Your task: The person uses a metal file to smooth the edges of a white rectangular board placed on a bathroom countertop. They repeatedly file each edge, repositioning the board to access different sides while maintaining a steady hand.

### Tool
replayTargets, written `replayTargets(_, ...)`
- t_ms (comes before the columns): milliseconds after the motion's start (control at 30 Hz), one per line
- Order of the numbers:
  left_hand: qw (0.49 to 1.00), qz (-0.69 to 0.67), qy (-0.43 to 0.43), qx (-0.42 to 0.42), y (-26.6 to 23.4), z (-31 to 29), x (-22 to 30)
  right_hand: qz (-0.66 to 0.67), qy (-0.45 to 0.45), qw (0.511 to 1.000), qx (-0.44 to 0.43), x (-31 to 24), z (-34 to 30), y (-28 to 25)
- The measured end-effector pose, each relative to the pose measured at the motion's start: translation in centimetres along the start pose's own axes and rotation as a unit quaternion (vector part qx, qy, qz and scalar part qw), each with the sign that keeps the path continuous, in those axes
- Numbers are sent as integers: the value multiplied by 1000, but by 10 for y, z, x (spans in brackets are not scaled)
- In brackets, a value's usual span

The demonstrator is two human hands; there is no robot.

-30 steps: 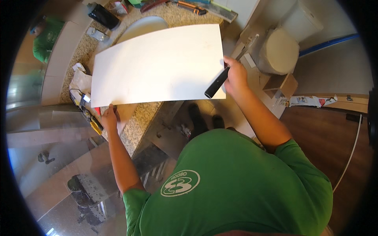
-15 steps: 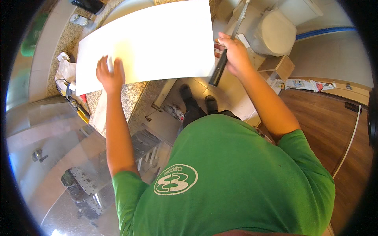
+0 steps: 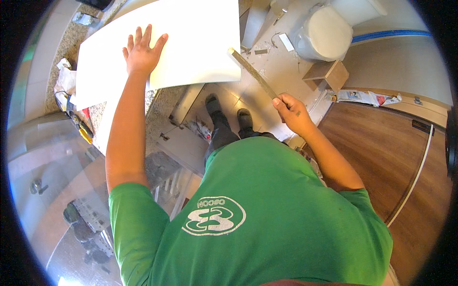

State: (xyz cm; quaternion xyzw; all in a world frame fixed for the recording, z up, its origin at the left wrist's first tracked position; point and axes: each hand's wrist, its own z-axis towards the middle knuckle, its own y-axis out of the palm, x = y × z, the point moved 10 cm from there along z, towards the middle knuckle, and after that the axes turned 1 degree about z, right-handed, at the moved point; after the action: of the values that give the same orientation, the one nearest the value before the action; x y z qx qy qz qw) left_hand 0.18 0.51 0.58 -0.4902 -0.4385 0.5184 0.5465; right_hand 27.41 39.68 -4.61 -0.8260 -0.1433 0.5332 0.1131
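Observation:
My left hand (image 3: 142, 55) lies flat on a large white panel (image 3: 200, 43), fingers spread and holding nothing. The panel rests over a speckled stone countertop (image 3: 98, 113), and its right end sticks out past the counter. My right hand (image 3: 292, 112) is closed around one end of a long, narrow tool with a rough grey-brown surface, which looks like a file (image 3: 255, 75). Its pale tip points up and left, close to the panel's right edge. The end inside my fist is hidden.
Yellow-and-black pliers (image 3: 85, 131) lie on the counter's left side. A toilet (image 3: 324, 35) stands at the back right, with a small open wooden box (image 3: 328, 75) nearer. Offcuts and debris litter the tiled floor (image 3: 267, 62). A brown wood-grain panel (image 3: 381, 138) is on the right.
My right hand has moved down, away from the panel's edge, and the file now slants up-left instead of up-right. My left hand has shifted farther up the panel, fingers spread wider.

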Motion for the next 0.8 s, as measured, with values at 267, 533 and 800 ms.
replayTargets(267,999,35,4,8,9,2,-4,-36,-42,998,13,7,3,9)
replayTargets(533,999,31,1,11,11,6,-8,-97,-92,990,41,11,2,-7)
replayTargets(800,999,39,12,25,16,7,-11,-116,-104,987,32,8,12,-5)
